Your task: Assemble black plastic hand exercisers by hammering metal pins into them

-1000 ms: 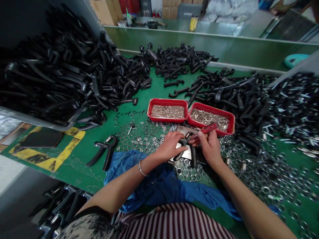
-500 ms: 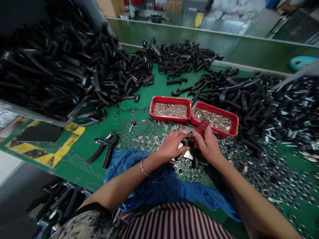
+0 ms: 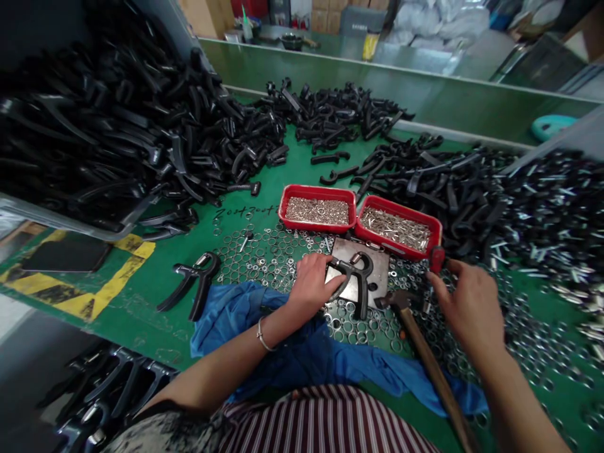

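Note:
My left hand (image 3: 312, 280) is closed on one arm of a black hand grip with a spring (image 3: 362, 277), which lies over a metal plate (image 3: 382, 261). To the right, my right hand (image 3: 467, 302) has its thumb and forefinger at a red-handled tool (image 3: 436, 259), beside the right red tray. A hammer (image 3: 419, 340) with a wooden handle rests just right of the plate, its head near the plate's corner. Another black hand grip (image 3: 191, 283) lies at the left by a blue cloth (image 3: 226, 314).
Two red trays hold small rings (image 3: 318, 211) and pins (image 3: 396, 229). Black handles (image 3: 245, 138) are heaped at the left and back. Loose metal rings (image 3: 257, 258) cover the green table around the plate. A dark flat slab (image 3: 67, 253) lies at the far left.
My right hand has moved right with the red tool, away from the hand grip. The plate and hammer now show more fully. My left hand stays at the grip. The view has shifted slightly.

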Demonstrator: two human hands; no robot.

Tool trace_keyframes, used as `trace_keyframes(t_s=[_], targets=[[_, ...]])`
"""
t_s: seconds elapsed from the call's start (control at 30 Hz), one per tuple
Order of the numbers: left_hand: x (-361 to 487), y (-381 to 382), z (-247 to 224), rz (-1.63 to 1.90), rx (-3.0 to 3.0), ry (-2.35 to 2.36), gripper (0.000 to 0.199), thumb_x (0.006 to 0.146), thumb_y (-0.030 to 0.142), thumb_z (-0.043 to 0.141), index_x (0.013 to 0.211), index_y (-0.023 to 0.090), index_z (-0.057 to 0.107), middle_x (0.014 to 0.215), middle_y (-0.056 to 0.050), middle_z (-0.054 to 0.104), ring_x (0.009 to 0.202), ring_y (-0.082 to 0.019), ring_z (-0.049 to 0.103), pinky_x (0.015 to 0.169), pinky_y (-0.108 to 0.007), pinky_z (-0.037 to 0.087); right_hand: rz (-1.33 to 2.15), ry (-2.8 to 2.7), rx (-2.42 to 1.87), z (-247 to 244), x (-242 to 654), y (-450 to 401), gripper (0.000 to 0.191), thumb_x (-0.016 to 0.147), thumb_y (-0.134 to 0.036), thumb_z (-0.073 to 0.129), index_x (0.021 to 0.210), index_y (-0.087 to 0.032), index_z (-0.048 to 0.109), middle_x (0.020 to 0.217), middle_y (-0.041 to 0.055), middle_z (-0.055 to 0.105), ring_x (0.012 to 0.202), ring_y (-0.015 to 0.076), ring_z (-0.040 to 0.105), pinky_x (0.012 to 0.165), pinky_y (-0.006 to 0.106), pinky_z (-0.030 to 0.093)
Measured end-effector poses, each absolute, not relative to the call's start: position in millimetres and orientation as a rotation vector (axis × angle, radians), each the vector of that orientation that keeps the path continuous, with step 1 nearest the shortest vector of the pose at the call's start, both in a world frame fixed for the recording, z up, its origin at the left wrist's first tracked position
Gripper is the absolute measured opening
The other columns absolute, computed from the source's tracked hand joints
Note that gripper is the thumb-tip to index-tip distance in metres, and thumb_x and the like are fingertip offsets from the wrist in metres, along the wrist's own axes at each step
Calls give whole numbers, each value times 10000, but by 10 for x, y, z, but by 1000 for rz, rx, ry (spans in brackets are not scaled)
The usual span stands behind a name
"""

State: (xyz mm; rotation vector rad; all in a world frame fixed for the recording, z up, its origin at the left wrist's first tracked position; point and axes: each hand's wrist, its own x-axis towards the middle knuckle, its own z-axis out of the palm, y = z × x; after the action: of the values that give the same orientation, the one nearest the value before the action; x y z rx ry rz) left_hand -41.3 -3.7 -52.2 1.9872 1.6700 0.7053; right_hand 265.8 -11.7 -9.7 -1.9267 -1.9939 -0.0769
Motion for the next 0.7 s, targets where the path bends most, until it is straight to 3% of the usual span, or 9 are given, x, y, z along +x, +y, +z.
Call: trace_keyframes(t_s=[0.07, 0.17, 0.37, 0.47, 0.57, 0.63, 0.7], targets=[[-393, -11, -548, 723, 1971, 1694, 319, 865, 403, 676, 1081, 186, 588, 1123, -84, 613, 1086, -260, 530, 976, -424, 400, -104, -2112, -1813, -91, 2447, -181, 377, 962, -462, 482, 1126, -141, 591, 1118, 185, 643, 1085, 337, 550, 953, 488, 407], [-414, 21, -570, 733, 1978, 1690, 200, 866, 311, 679, 985, 180, 584, 1103, -72, 622, 1068, -246, 538, 966, -419, 408, 190, -2398, -1632, -138, 2083, -179, 231, 952, -387, 526, 1003, -188, 630, 1020, 125, 670, 1013, 301, 559, 905, 439, 434], [-449, -157, -368, 946, 2127, 1507, 242, 928, 199, 578, 1169, 182, 587, 1214, -97, 619, 1167, -252, 514, 1028, -459, 392, 412, -2315, -1706, -140, 1915, -79, 192, 924, -346, 548, 901, -185, 649, 886, 108, 674, 889, 281, 579, 824, 422, 442], [-337, -312, -229, 1039, 2153, 1175, 245, 957, 232, 554, 1196, 195, 590, 1183, -86, 642, 1146, -214, 556, 1015, -409, 443, 876, -1966, -1616, 7, 1829, -185, 244, 934, -421, 540, 948, -200, 642, 907, 66, 673, 857, 230, 601, 797, 373, 467], [-245, -407, -169, 1146, 2069, 1046, 219, 938, 240, 594, 1145, 170, 612, 1089, -87, 665, 1062, -191, 602, 941, -352, 505, 1344, -1704, -1414, 103, 1622, -329, 320, 959, -490, 480, 904, -203, 612, 792, 17, 632, 713, 174, 586, 673, 309, 483], [-271, -414, -172, 1180, 1977, 1073, 159, 919, 238, 623, 1065, 178, 643, 1010, -68, 678, 977, -178, 627, 876, -327, 528, 1359, -1716, -1393, 91, 1515, -383, 368, 981, -503, 422, 874, -200, 601, 750, 13, 612, 683, 171, 579, 654, 307, 482], [-372, -366, -198, 1182, 1831, 1187, 168, 899, 248, 649, 1058, 196, 650, 994, -54, 687, 915, -167, 645, 834, -315, 540, 1056, -1885, -1510, 31, 1483, -396, 369, 984, -497, 421, 937, -189, 618, 838, 53, 648, 780, 205, 607, 732, 347, 485]])
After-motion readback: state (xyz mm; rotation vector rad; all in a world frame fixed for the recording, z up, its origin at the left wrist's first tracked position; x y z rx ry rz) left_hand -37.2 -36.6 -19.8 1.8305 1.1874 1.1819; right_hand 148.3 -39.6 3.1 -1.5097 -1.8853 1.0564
